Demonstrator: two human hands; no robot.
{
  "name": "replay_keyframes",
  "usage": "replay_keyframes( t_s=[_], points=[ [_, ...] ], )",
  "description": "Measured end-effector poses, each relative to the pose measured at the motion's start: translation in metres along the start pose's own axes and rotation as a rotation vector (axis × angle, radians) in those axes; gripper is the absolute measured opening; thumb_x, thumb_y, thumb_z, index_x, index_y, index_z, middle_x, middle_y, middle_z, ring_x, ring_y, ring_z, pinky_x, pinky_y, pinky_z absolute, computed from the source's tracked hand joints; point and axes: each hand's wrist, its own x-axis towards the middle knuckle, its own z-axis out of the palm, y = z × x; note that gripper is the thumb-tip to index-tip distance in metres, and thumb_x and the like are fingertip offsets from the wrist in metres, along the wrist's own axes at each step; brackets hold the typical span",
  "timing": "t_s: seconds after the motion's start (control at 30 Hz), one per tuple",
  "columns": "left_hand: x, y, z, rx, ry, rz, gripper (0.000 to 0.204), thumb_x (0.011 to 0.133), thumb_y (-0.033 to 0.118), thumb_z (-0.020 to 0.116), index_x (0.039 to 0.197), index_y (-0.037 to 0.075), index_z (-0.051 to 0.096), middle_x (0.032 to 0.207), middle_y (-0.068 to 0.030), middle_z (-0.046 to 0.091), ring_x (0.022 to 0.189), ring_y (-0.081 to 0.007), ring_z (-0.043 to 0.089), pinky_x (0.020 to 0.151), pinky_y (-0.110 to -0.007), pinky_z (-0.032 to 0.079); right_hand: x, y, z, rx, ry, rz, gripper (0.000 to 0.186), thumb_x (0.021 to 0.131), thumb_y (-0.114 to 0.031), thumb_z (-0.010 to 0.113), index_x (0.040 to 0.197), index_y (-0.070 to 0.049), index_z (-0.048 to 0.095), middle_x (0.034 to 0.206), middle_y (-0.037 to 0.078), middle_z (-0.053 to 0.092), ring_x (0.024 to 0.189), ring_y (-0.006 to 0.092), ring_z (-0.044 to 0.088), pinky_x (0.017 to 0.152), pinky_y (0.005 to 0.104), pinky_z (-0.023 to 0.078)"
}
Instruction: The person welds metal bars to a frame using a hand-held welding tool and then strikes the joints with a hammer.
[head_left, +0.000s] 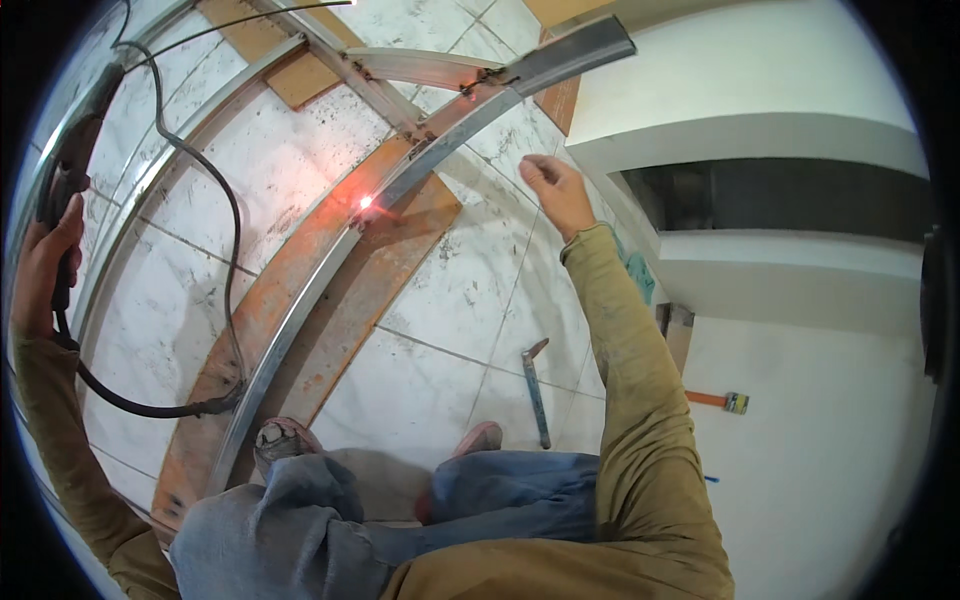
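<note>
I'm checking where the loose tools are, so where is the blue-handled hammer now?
In the head view, the blue-handled hammer lies right of centre on the floor tiles, between the right shoe and right sleeve.

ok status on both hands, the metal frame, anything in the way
Left hand gripping black electrode holder. Right hand raised, no tool visible in it. Metal frame bearing a bright glowing spot. Black cable looping close by, possible snag.

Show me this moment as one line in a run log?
left hand: gripping black handle | right hand: nothing visible in it | metal frame: bright reddish glowing spot
</note>
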Motion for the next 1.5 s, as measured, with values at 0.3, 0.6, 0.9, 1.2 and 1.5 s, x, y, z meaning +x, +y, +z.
replay_keyframes(
  t_s=[0.3, 0.6, 0.9, 1.2, 1.5],
  points=[
    [-0.101, 0.101, -0.004, -0.404, -0.159, 0.100, 0.067, 0.086, 0.028, 0.066, 0.144, 0.001, 0.047, 0.106, -0.0043, 0.062, 0.087, -0.0083, 0.058, 0.066, -0.019, 0.050, -0.124, -0.166, 0.064, 0.234, -0.318, -0.274, 0.025, 0.096, -0.020, 0.063, 0.106, 0.003, 0.067, 0.093, 0.011, 0.071, 0.083, 0.0156, 0.065, 0.076, 0.0302, 0.052],
    [-0.210, 0.200, 0.163, -0.668, -0.452, 0.442, 0.066, 0.092, 0.001, 0.064, 0.150, 0.002, 0.034, 0.133, -0.0152, 0.053, 0.120, -0.0226, 0.057, 0.103, -0.037, 0.048, -0.188, -0.216, 0.070, 0.949, 0.159, -0.287, 0.052, 0.100, -0.042, 0.058, 0.113, 0.008, 0.058, 0.093, 0.021, 0.065, 0.082, 0.0303, 0.067, 0.072, 0.0378, 0.054],
    [-0.232, 0.210, 0.253, -0.393, -0.620, 0.687, 0.047, 0.092, -0.002, 0.066, 0.136, 0.000, 0.051, 0.127, -0.0124, 0.057, 0.114, -0.0214, 0.063, 0.099, -0.037, 0.054, -0.238, -0.139, 0.065, 1.112, 0.287, -0.073, 0.036, 0.099, -0.008, 0.056, 0.130, 0.006, 0.047, 0.111, 0.010, 0.062, 0.095, 0.0151, 0.063, 0.080, 0.0274, 0.053],
    [0.035, 0.243, 0.296, 0.175, 0.248, 0.982, 0.033, 0.087, 0.033, 0.075, 0.091, 0.004, 0.061, 0.077, -0.0091, 0.064, 0.070, -0.0179, 0.056, 0.061, -0.033, 0.047, -0.236, -0.047, 0.088, 1.474, 0.651, 0.450, 0.028, 0.101, -0.032, 0.049, 0.106, -0.005, 0.049, 0.088, 0.010, 0.060, 0.065, 0.0168, 0.060, 0.050, 0.0330, 0.053],
    [0.008, 0.296, 0.389, 0.314, 0.215, 0.787, 0.042, 0.080, 0.036, 0.078, 0.085, -0.001, 0.061, 0.080, -0.0191, 0.068, 0.078, -0.0359, 0.066, 0.074, -0.044, 0.052, -0.240, -0.008, 0.101, 1.640, 0.737, 0.511, 0.030, 0.099, -0.032, 0.047, 0.105, -0.004, 0.053, 0.076, 0.009, 0.059, 0.055, 0.0182, 0.056, 0.043, 0.0338, 0.048]
  ],
)
